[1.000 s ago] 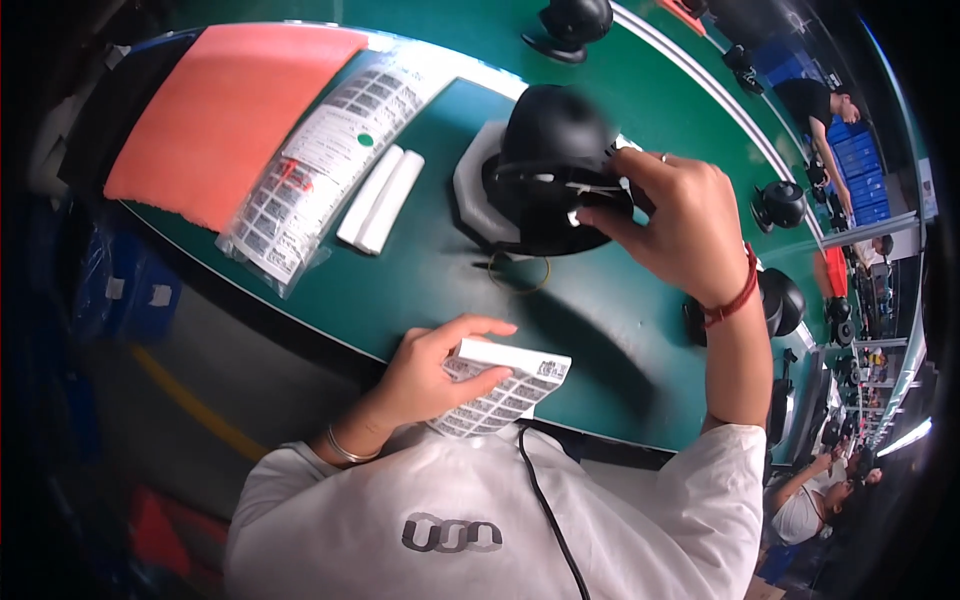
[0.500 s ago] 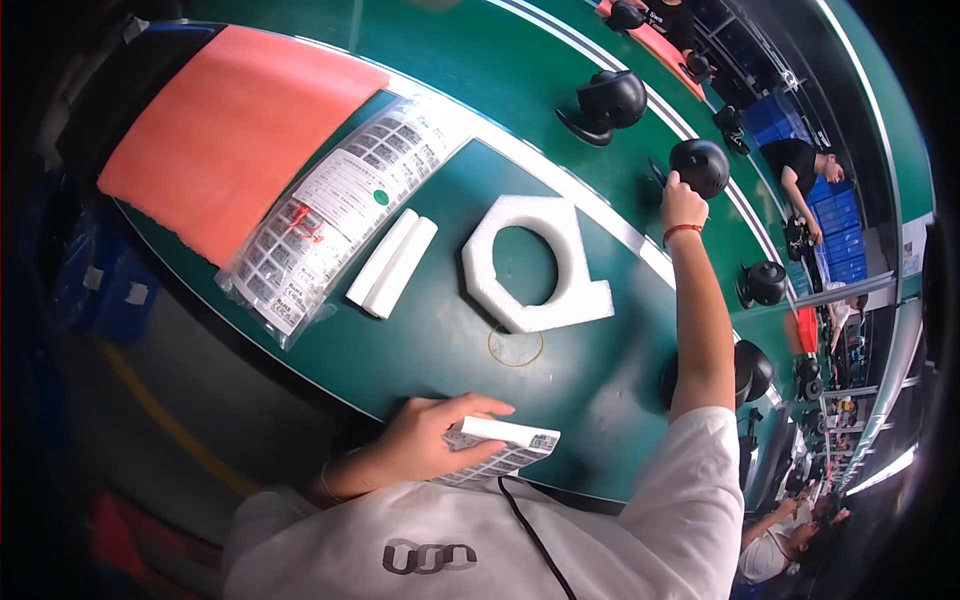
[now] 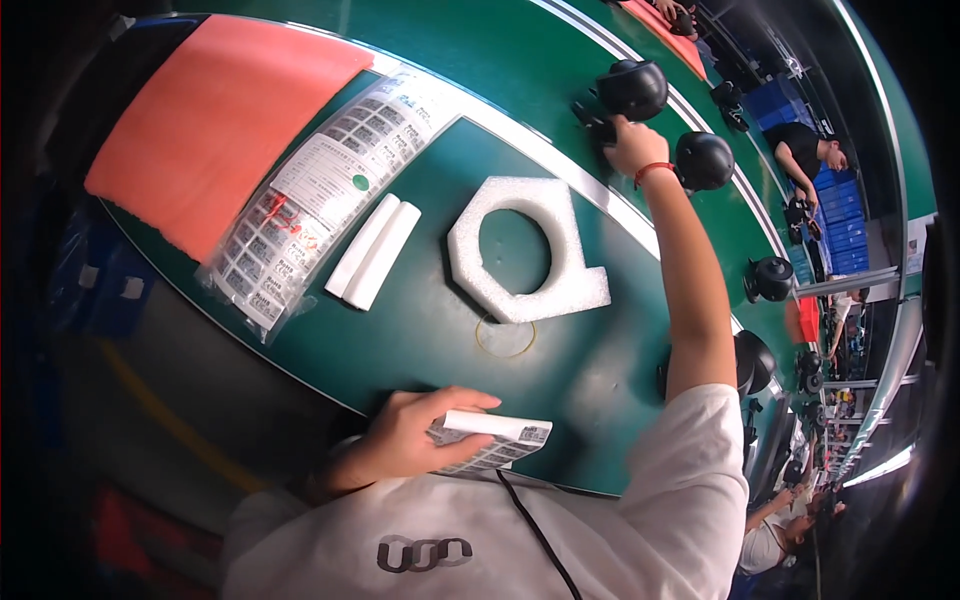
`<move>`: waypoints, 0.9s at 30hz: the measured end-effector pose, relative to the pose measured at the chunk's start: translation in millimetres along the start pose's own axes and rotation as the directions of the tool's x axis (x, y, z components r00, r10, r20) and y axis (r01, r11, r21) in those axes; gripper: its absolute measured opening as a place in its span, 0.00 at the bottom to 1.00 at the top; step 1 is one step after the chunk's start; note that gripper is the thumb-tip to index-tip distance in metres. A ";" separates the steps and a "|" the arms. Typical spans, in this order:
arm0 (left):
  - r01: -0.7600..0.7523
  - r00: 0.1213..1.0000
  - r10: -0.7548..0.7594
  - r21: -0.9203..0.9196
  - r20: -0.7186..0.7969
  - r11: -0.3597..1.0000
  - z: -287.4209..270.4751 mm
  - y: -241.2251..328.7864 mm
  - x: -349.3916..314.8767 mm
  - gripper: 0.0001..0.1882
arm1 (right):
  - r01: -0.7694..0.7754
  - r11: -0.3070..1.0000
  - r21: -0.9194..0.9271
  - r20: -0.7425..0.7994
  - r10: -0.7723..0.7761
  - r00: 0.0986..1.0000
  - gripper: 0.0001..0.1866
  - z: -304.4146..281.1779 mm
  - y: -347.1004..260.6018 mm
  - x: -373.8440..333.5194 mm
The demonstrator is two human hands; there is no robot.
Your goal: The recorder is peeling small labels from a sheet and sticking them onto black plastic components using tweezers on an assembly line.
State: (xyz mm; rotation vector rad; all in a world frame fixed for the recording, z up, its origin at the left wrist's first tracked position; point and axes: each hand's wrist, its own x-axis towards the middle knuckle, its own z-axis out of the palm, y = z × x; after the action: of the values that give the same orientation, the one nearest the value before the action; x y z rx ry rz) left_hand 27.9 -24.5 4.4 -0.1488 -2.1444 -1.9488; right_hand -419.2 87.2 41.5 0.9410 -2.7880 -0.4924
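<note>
In my left hand (image 3: 415, 435) is a partly rolled label sheet (image 3: 490, 452), white on its back and printed with rows of grey labels, gripped between thumb and fingers near my body. My right arm stretches to the far side, where my right hand (image 3: 636, 150) has its fingers closed at the base of a black ball-shaped device (image 3: 637, 88). Another such device (image 3: 704, 160) stands just right of that hand. On the green table lie a white foam block (image 3: 465, 255) with a round hole, a thin yellowish ring (image 3: 480, 345) and two white rolls (image 3: 373, 250).
A clear bag of label sheets (image 3: 310, 200) and an orange foam sheet (image 3: 230, 120) lie at the left. Beyond a pale rail (image 3: 560, 150) runs a green line with more black devices (image 3: 770, 278). Co-workers (image 3: 800, 160) stand along the right. Blue bins (image 3: 835, 220) are behind.
My right hand has moved left from one black device to the base of the neighbouring one. The left hand keeps its hold on the label sheet. The view has shifted slightly.
</note>
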 end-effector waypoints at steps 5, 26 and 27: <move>0.048 0.999 -0.049 -0.026 -0.018 0.998 1.2 1.5 -3.6 0.21 | 0.016 0.996 0.083 -0.277 0.007 0.961 0.15 -69.3 -4.1 -43.0; 0.032 0.937 -0.127 -0.283 -0.326 0.959 17.7 -5.3 -6.4 0.10 | 0.422 0.517 0.745 -0.361 -0.220 0.906 0.23 -127.7 -85.9 -279.4; 0.019 0.931 -0.113 -0.263 -0.347 0.965 19.1 -6.2 -7.7 0.09 | 0.500 0.467 0.729 -0.414 -0.280 0.866 0.21 -116.4 -95.6 -289.1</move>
State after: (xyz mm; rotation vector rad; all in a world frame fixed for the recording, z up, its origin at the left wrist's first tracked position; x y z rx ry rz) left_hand 31.8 -5.5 -4.9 0.2259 -1.6821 -2.0932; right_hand -108.2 162.7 103.5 1.6927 -2.4732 0.9777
